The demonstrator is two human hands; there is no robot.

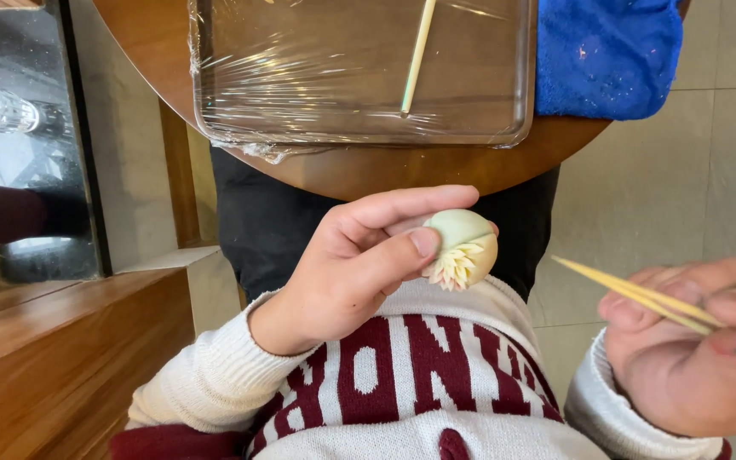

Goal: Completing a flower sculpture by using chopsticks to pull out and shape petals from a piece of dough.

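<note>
My left hand point(347, 264) holds a small round sweet point(462, 249) between thumb and fingers, above my lap. The sweet is pale green on top and cream below, with yellow petal-like cuts fanning across its lower face. My right hand point(696, 349) is at the lower right, apart from the sweet, and pinches a thin pale wooden stick point(632, 294) whose point aims up and left toward it.
A round wooden table point(342, 170) lies ahead with a tray wrapped in clear film point(300, 94), a second thin stick point(417, 55) resting on it. A blue cloth point(606, 55) sits at the table's right. A wooden ledge point(61, 341) runs along the left.
</note>
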